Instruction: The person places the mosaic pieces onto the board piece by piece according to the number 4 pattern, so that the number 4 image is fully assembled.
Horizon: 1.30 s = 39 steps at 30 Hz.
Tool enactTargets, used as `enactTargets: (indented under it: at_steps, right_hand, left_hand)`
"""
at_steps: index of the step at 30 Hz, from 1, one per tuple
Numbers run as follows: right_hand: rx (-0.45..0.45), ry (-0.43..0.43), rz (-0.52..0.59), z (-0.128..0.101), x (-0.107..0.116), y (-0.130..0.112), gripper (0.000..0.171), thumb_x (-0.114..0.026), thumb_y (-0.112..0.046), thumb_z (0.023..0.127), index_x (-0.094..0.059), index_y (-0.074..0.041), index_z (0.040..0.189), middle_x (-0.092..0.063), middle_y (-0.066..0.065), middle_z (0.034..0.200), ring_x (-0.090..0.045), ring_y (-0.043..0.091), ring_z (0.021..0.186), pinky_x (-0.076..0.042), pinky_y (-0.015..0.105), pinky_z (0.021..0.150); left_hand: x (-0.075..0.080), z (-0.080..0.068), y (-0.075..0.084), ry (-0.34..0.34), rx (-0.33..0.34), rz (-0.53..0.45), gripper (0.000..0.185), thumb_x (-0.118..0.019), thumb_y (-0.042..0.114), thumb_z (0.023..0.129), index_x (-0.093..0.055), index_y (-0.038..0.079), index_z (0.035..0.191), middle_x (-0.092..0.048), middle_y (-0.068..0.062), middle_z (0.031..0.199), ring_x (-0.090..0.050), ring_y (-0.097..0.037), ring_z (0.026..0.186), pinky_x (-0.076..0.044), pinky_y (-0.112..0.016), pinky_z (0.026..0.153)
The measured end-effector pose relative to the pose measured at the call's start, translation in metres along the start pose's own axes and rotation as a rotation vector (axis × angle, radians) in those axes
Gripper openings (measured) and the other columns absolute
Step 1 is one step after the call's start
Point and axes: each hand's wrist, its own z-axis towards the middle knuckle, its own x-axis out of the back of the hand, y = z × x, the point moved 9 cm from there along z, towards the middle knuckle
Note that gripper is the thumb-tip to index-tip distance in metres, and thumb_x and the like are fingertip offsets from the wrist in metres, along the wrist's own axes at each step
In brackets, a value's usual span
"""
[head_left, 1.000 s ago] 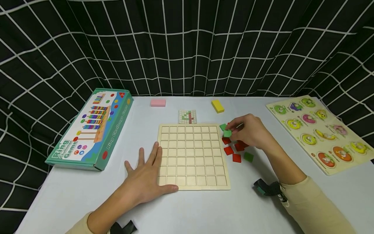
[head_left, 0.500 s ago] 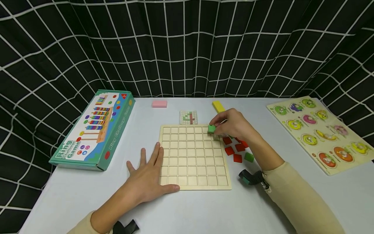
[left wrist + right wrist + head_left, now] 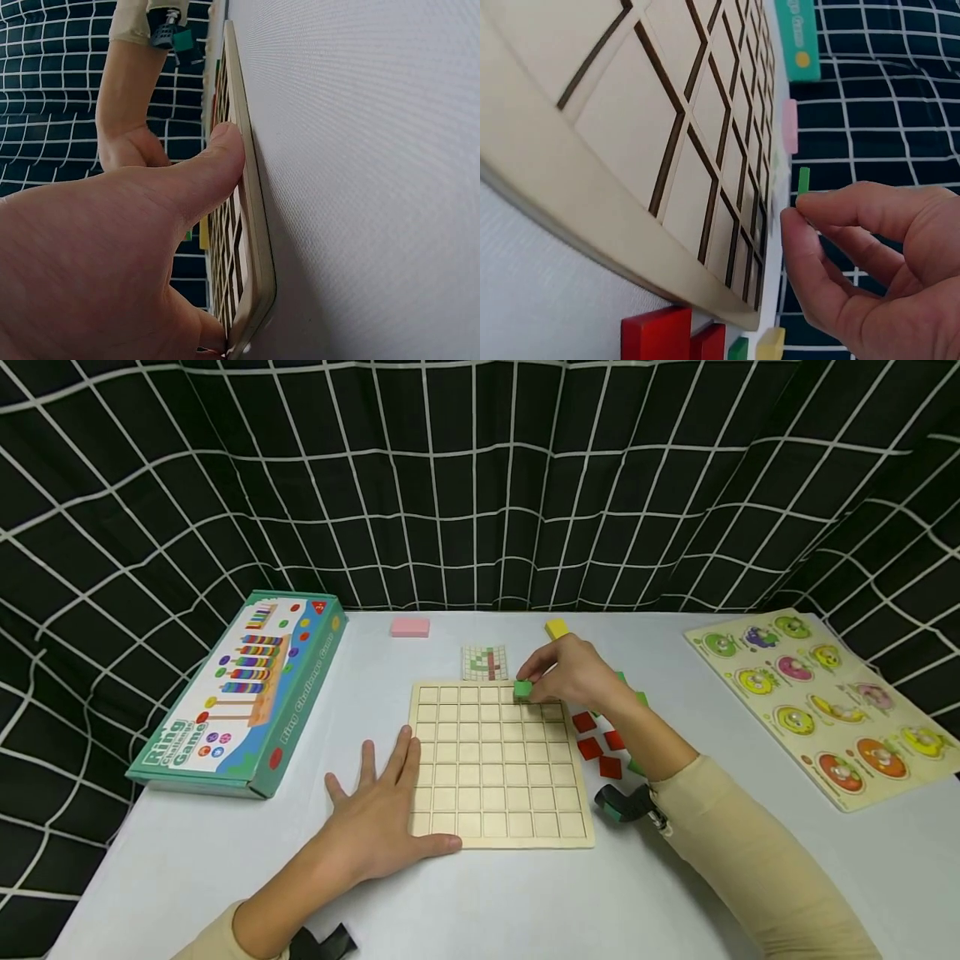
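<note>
A pale wooden grid board (image 3: 495, 810) lies flat in the middle of the white table. My right hand (image 3: 573, 677) pinches a small green square tile (image 3: 522, 690) between thumb and fingertips over the board's far row, right of centre. In the right wrist view the green tile (image 3: 803, 181) stands on edge above the board (image 3: 592, 135). My left hand (image 3: 375, 814) lies flat on the table, its thumb (image 3: 214, 161) against the board's near left edge (image 3: 255, 225). Red tiles (image 3: 592, 747) and green tiles (image 3: 637, 697) lie loose right of the board.
A teal Ring Challenge Game box (image 3: 240, 693) lies at the left. A small pattern card (image 3: 485, 662), a pink block (image 3: 409, 627) and a yellow block (image 3: 557, 628) sit behind the board. A fruit peg puzzle (image 3: 825, 702) lies at the right. Checked black cloth surrounds the table.
My right hand lifted a green tile from the loose pile and carried it left over the board's far row. My left hand stayed flat at the board's edge.
</note>
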Motion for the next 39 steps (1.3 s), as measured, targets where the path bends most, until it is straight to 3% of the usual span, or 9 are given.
enactTargets:
  at_steps: [17,31,39]
  right_hand:
    - [0.016,-0.028,0.013,0.013,-0.010,-0.008,0.027,-0.079,0.005,0.080,-0.081,-0.004,0.104,-0.072,0.011,0.105,-0.059,0.022,0.089,-0.051,0.029,0.071]
    - [0.020,-0.001,-0.022,0.017,-0.008,-0.008,0.026,-0.078,0.007,0.077,-0.082,-0.005,0.100,-0.073,0.007,0.092,-0.058,0.021,0.083,-0.049,0.027,0.067]
    - [0.036,-0.006,-0.018,0.018,-0.021,-0.009,0.024,-0.083,0.006,0.074,-0.083,-0.006,0.095,-0.074,0.005,0.086,-0.059,0.020,0.081,-0.050,0.026,0.065]
  left_hand:
    - [0.003,0.003,0.006,0.001,-0.008,-0.011,0.134,-0.073,0.081,0.075,-0.011,0.007,0.168,0.001,-0.008,0.177,-0.007,-0.058,0.155,-0.011,-0.095,0.098]
    - [0.004,0.005,0.006,0.005,-0.013,-0.012,0.133,-0.072,0.082,0.076,-0.013,0.005,0.167,0.000,-0.010,0.177,-0.007,-0.059,0.155,-0.011,-0.095,0.098]
    - [-0.001,-0.002,0.001,-0.016,0.008,0.003,0.135,-0.070,0.085,0.074,-0.014,0.004,0.167,0.000,-0.009,0.177,-0.007,-0.060,0.155,-0.011,-0.095,0.097]
